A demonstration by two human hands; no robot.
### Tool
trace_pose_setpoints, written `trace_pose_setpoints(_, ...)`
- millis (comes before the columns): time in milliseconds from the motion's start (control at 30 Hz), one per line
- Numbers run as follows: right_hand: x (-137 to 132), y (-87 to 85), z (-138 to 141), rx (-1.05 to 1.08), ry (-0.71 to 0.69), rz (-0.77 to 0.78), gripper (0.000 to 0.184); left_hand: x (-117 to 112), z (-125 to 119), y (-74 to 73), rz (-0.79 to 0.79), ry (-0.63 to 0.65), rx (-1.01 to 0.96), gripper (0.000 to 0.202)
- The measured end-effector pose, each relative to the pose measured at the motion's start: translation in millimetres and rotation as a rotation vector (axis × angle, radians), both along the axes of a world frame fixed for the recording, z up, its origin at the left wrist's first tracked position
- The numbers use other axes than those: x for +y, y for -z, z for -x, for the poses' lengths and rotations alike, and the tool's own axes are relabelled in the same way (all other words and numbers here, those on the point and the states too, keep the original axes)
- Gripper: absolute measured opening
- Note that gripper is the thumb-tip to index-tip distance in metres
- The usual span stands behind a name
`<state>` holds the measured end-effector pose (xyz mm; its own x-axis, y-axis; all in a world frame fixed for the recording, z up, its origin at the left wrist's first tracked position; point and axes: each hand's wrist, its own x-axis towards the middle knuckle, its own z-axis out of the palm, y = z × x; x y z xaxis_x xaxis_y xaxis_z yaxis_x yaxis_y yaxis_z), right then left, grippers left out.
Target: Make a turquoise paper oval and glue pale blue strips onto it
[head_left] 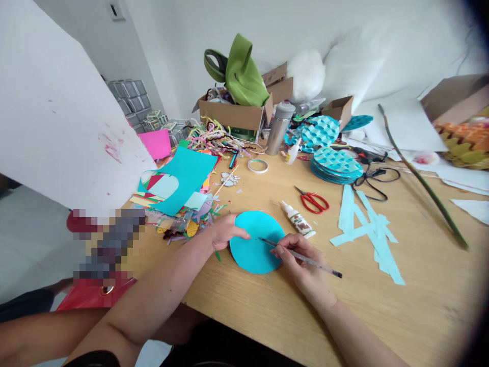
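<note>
A turquoise paper disc (255,252) lies flat on the wooden table (382,306) in front of me. My left hand (225,232) rests on the disc's left edge, fingers pressed on the paper and holding it down. My right hand (296,257) is closed around a thin grey pencil (305,260), whose tip touches the middle of the disc. A small glue bottle (298,220) lies just beyond the disc on the right.
Red-handled scissors (314,201) and turquoise paper strips (367,229) lie to the right. Folded turquoise paper stacks (335,164), a tape ring (257,165), a metal bottle (279,127) and a cardboard box (233,117) stand behind. Paper scraps (179,199) are piled at the left.
</note>
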<state>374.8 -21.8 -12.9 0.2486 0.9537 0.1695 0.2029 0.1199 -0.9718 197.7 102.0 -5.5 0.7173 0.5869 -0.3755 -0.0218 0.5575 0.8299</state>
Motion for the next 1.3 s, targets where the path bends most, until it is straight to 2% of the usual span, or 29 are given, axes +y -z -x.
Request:
trace_pose_setpoints(300,0.1,-0.5,0.1,-0.003,-0.018,-0.023,0.021,0.0,-0.5,1.5,0.006,-0.014,0.023,0.045)
trace_pose_setpoints(667,3.1,3.6,1.4,0.011,-0.018,0.009,0.022,1.5,0.4,3.5,0.016,-0.009,0.025,0.059)
trace_pose_setpoints(1000,2.9,9.6,1.2,-0.008,0.02,0.025,0.023,1.7,1.0,6.0,-0.016,0.026,-0.025,0.047)
trace_pose_setpoints(1300,4.8,11.2,1.2,0.031,0.019,0.066,0.028,2.8,1.0,5.9,0.012,0.023,-0.017,0.053)
